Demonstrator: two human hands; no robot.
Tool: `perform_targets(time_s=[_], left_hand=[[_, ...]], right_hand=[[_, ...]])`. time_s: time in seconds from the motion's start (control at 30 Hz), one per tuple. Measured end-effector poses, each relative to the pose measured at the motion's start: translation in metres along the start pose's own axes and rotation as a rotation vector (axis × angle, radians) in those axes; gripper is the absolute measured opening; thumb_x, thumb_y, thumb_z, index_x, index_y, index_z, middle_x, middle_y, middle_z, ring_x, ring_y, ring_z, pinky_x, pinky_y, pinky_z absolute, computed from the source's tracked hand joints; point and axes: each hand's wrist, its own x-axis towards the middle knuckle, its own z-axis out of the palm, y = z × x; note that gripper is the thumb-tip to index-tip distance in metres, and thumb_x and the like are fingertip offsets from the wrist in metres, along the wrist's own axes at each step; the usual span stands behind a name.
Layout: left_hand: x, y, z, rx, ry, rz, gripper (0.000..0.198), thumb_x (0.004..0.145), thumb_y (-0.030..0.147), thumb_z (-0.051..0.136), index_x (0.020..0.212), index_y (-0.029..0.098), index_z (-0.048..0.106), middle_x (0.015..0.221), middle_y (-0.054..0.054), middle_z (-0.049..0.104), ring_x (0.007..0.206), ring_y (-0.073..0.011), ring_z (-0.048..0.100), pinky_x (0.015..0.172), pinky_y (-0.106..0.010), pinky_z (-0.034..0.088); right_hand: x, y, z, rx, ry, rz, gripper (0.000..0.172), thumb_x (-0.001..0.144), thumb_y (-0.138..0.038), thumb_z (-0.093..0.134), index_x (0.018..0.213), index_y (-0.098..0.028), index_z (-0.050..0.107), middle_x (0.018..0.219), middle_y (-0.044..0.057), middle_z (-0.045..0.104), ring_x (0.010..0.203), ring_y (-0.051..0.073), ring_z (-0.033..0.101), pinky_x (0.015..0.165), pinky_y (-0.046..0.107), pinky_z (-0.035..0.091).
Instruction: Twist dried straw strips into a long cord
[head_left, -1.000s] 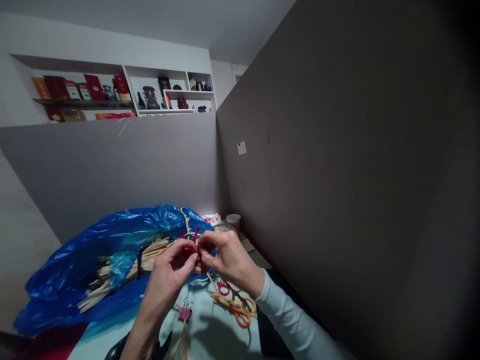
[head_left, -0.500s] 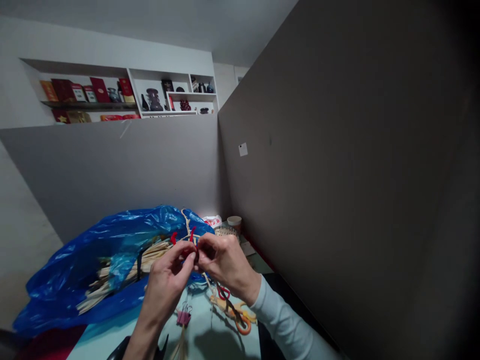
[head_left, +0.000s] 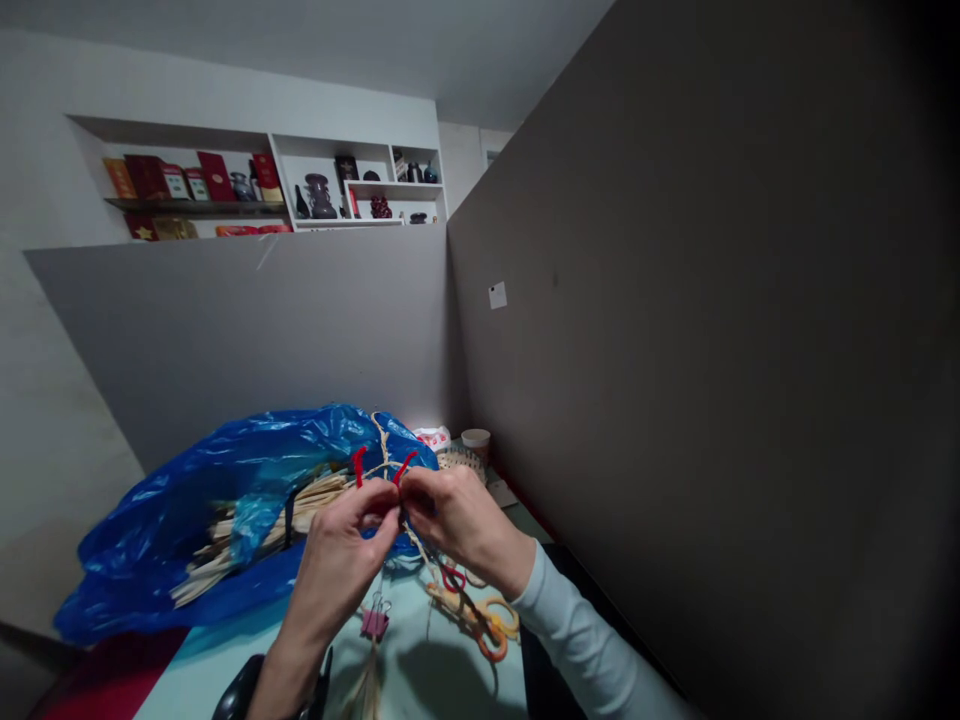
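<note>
Crowding red cord (head_left: 359, 466): blue bag (head_left: 217, 470), scissors (head_left: 491, 628).

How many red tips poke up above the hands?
2: one red tip above the left hand, another red tip above the right hand. Others may be hidden.

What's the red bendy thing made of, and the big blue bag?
The red bendy thing looks like dyed strip or coated wire: it holds curved ends; too small to be sure. The blue bag looks like thin plastic: shiny, crinkled, slightly see-through.

Pale blue sleeve (head_left: 592, 640), black wristband (head_left: 236, 697)
</note>
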Motion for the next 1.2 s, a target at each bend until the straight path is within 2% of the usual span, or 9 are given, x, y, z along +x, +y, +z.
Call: perform_targets(time_s=[0.17,0.4,0.53,0.6,0.7,0.83,0.9,1.1,1.2], left_hand=[[-0.001,0.002,0.0,0.062,0.007,0.087,0.01,0.085,0.022,0.055,0.085,0.022,0.065,0.085,-0.002,0.068,0.078,-0.017,0.066,0.074,-0.027,0.053],[-0.001,-0.005,0.002,-0.064,0.107,0.001,0.012,0.082,0.032,0.06,0.087,0.023,0.067,0.092,-0.003,0.068,0.081,-0.0173,0.065,0.073,-0.027,0.054],[0.002,-0.009,0.003,-0.146,0.091,-0.022,0.009,0.079,0.027,0.061,0.086,0.023,0.066,0.088,0.0,0.067,0.08,-0.0158,0.064,0.073,-0.024,0.051],[0.003,-0.01,0.005,-0.127,0.05,0.01,0.007,0.077,0.019,0.06,0.078,0.023,0.066,0.083,0.001,0.065,0.076,-0.0143,0.062,0.07,-0.023,0.049],[0.004,-0.006,0.011,-0.131,-0.024,0.057,0.017,0.076,0.011,0.055,0.065,0.022,0.062,0.073,0.003,0.06,0.068,-0.0126,0.059,0.065,-0.023,0.046],[0.002,0.005,0.014,-0.311,-0.039,-0.005,0.007,0.08,0.019,0.057,0.078,0.021,0.063,0.081,0.001,0.064,0.074,-0.015,0.064,0.07,-0.026,0.051],[0.001,0.013,0.012,-0.356,-0.043,-0.062,0.008,0.082,0.027,0.059,0.086,0.021,0.062,0.083,0.001,0.064,0.072,-0.0155,0.064,0.067,-0.027,0.053],[0.0,0.02,0.007,-0.384,0.046,-0.182,0.023,0.083,0.044,0.061,0.08,0.021,0.059,0.07,0.003,0.06,0.064,-0.0165,0.06,0.055,-0.027,0.053],[0.002,0.016,0.009,-0.221,0.182,-0.166,0.025,0.082,0.046,0.062,0.08,0.022,0.059,0.075,0.001,0.061,0.064,-0.017,0.059,0.056,-0.028,0.052]], right_hand=[[0.0,-0.003,0.002,-0.006,0.041,0.042,0.011,0.077,-0.01,0.055,0.079,-0.016,0.063,0.063,0.001,0.06,0.056,0.011,0.051,0.058,0.022,0.035],[0.001,-0.008,0.008,0.239,0.166,0.1,0.008,0.076,-0.009,0.056,0.074,-0.015,0.061,0.061,-0.002,0.059,0.055,0.008,0.05,0.056,0.019,0.035],[0.0,-0.005,0.012,0.277,0.191,0.124,0.008,0.075,-0.011,0.056,0.073,-0.016,0.061,0.062,-0.002,0.059,0.056,0.009,0.051,0.056,0.019,0.036],[0.001,-0.003,0.012,0.306,0.215,0.159,0.008,0.076,-0.011,0.055,0.073,-0.016,0.061,0.063,-0.002,0.06,0.055,0.009,0.051,0.055,0.019,0.037],[0.002,-0.003,0.004,0.342,0.222,0.177,0.008,0.079,-0.013,0.053,0.078,-0.016,0.061,0.066,-0.002,0.06,0.056,0.009,0.052,0.055,0.019,0.038],[0.004,-0.005,-0.01,0.322,0.22,0.136,0.007,0.081,-0.014,0.052,0.079,-0.017,0.059,0.068,-0.002,0.059,0.059,0.009,0.052,0.057,0.02,0.039],[0.004,-0.005,-0.013,0.347,0.224,0.145,0.006,0.082,-0.016,0.052,0.081,-0.017,0.058,0.071,-0.001,0.06,0.061,0.01,0.054,0.058,0.02,0.041],[0.005,0.0,-0.006,0.483,0.177,0.149,0.006,0.084,-0.018,0.054,0.089,-0.017,0.057,0.08,0.001,0.064,0.069,0.012,0.06,0.066,0.023,0.047],[0.006,-0.001,-0.004,0.528,0.156,0.123,0.006,0.083,-0.018,0.054,0.088,-0.016,0.057,0.08,0.002,0.063,0.069,0.012,0.059,0.066,0.024,0.048]])
